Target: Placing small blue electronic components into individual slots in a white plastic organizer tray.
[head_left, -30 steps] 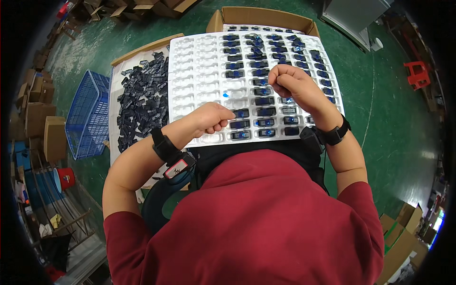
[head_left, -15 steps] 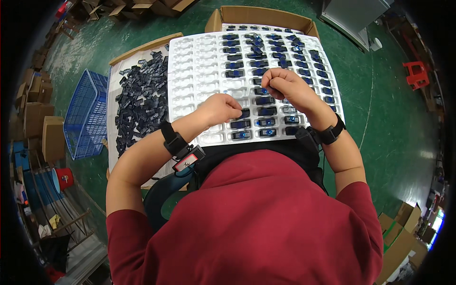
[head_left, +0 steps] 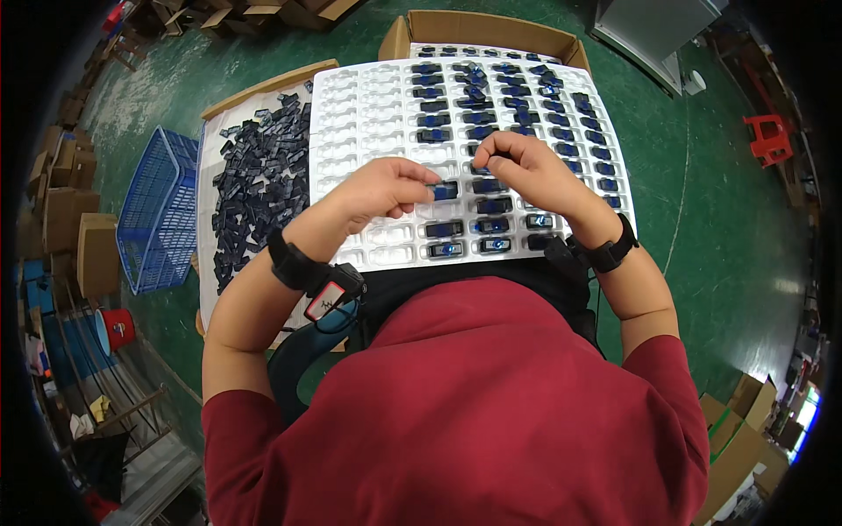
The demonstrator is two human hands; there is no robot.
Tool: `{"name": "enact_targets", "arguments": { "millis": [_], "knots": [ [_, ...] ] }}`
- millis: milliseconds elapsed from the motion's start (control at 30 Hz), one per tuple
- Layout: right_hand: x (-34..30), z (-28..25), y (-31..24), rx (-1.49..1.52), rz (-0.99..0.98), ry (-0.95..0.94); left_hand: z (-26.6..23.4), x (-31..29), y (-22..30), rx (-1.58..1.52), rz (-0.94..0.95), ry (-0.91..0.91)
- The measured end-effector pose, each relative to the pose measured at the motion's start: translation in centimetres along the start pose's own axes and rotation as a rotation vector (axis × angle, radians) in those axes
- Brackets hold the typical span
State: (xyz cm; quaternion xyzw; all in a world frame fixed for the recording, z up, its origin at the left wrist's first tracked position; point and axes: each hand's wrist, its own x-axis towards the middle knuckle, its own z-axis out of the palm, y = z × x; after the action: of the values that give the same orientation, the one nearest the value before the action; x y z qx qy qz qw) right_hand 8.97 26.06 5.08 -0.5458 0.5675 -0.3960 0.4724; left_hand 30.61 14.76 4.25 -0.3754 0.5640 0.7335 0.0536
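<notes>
A white moulded tray [head_left: 338,162] with rows of shallow pockets lies in front of me, its right-hand columns holding small blue-black plastic parts [head_left: 493,206]. My left hand [head_left: 386,188] reaches over the middle of the tray. Its thumb and fingers close on the near end of one small blue-black plastic part [head_left: 446,190], at a pocket in the middle column. Just to the right, my right hand [head_left: 531,171] hovers above the filled columns with fingers curled and thumb against them. Whatever may be in that curl is hidden.
Left of the tray, a heap of loose dark parts [head_left: 259,175] covers a light sheet. Beyond it stands a blue plastic basket [head_left: 158,215]. An open cardboard box [head_left: 491,26] with another filled tray is behind. A red stool [head_left: 767,140] is at far right.
My left hand has moved slightly away from me, and the part at its fingertips is now one row farther up. My right hand has shifted slightly left and nearer.
</notes>
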Motion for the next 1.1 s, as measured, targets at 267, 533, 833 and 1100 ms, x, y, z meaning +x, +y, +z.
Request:
{"name": "enact_targets", "arguments": {
  "millis": [267,533,833,1100],
  "knots": [
    [-0.4,1.8,-3.8,-0.347,-0.27,-0.002,0.5,-2.8,2.8,-0.175,0.092,0.014],
    [0.0,2.3,-4.5,-0.497,-0.39,0.007,1.0,-2.8,2.8,-0.114,0.156,0.065],
    [0.0,2.1,-4.0,-0.499,-0.411,0.014,1.1,-2.9,2.8,-0.103,0.157,0.071],
    [0.2,2.2,-3.3,-0.485,-0.523,0.045,1.0,-3.0,2.8,-0.068,0.18,0.059]
  ]
}}
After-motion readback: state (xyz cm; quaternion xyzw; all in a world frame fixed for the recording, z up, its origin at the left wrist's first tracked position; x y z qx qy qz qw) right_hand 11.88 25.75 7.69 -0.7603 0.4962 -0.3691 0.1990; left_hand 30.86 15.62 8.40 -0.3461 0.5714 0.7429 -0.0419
